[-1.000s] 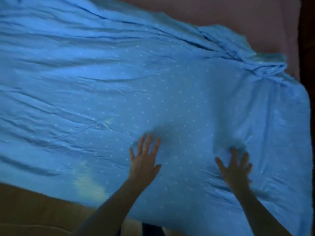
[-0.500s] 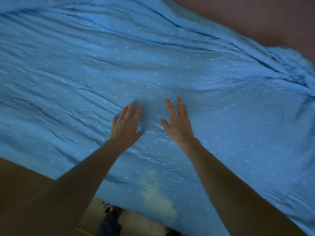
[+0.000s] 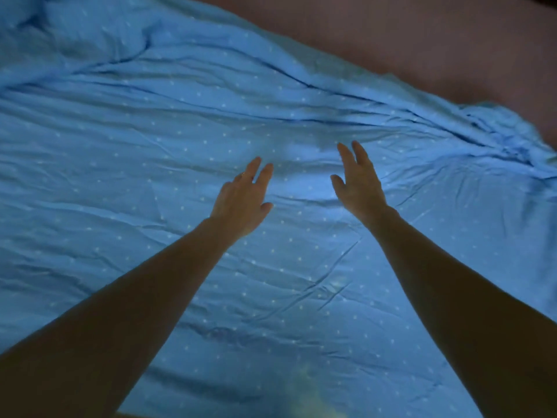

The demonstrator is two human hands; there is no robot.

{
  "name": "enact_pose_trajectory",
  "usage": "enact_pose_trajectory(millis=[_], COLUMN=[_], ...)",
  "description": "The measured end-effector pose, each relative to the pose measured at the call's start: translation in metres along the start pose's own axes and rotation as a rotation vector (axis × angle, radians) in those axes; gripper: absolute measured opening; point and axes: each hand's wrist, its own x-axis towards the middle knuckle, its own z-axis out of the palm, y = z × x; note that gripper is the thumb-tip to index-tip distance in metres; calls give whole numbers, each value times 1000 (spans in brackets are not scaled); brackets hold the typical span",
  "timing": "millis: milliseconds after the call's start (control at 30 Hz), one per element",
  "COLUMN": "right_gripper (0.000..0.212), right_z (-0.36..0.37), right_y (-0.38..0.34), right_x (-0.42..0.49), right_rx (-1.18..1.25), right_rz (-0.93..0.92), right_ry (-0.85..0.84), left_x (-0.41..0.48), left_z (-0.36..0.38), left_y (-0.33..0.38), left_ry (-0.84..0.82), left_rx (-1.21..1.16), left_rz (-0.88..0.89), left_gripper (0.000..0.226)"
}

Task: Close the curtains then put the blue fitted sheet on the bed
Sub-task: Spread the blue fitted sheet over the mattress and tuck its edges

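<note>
Nearest, behind both wrists, a pale patch (image 3: 310,393) shows on the blue fitted sheet (image 3: 135,212), which lies spread and wrinkled under both arms. The left hand (image 3: 242,203) and the right hand (image 3: 358,185) are released, with straight fingers, low over the sheet; I cannot tell if they touch it. Beyond the right hand, the sheet edge is bunched (image 3: 512,140), and the bed (image 3: 422,40) is uncovered behind it.
</note>
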Motion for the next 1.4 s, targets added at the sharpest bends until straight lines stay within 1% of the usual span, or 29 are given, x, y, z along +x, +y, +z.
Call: enact_pose_trajectory(millis=[167,333,433,467,533,600,667,733,767,833,867,900,967,1000,1033,1067,1100,1133,1167,1233,1267,1300,1333,1400], right_gripper=[56,49,51,50,46,49,49,45,51,84,97,105,108,105,99,89,77,65,55,43,42,46,55,85], right_z=[-17,-26,-14,-8,10,25,27,15,8,-4,-7,-4,5,10,14,15,17,18,20,22,22,20,18,13], right_y=[12,25,34,34,32,32,35,41,45,50,49,50,48,45,43,40,38,36,35,40,44,49,56,67], right_x=[50,110,138,137,124,104,92,98,108,129,139,149,164,169,173,178,181,181,180,183,184,186,187,187], right_rx=[-14,-3,-92,-164,-286,-217,-119,-45,-8,-17,-81,-146,-290,-349,-384,-407,-434,-464,-481,-450,-407,-348,-285,-216], right_rz=[-30,-60,-11,-14,-91,-134,-85,-14,32,90,115,135,121,108,107,99,86,75,62,44,36,35,38,40], right_ry=[16,71,-7,-13,-6,-35,-90,-93,-103,-137,-178,-240,-375,-419,-425,-398,-359,-331,-325,-331,-334,-341,-348,-382], left_x=[62,122,159,166,183,194,199,205,209,217,222,229,244,250,255,259,262,263,262,259,258,257,256,257], left_z=[-23,-29,-23,-21,-17,-16,-13,-9,-8,-7,-7,-6,-6,-6,-6,-5,-3,-2,0,4,6,5,3,0], left_y=[4,5,1,1,2,7,11,13,13,14,14,13,10,10,12,15,20,25,30,34,34,32,29,23], left_ry=[33,109,160,174,186,193,140,12,-55,-130,-151,-178,-238,-271,-294,-291,-260,-215,-170,-112,-99,-98,-112,-197], left_rx=[16,1,34,57,84,106,155,151,134,109,98,94,109,125,146,169,190,210,227,237,236,230,215,199], left_rz=[35,99,162,170,177,170,165,135,102,30,2,-23,-50,-45,-30,-14,-4,-5,-18,-27,-24,-23,-29,-57], left_gripper=[67,56,55,56,57,57,61,75,85,98,101,102,105,104,99,88,72,55,44,37,36,38,44,69])
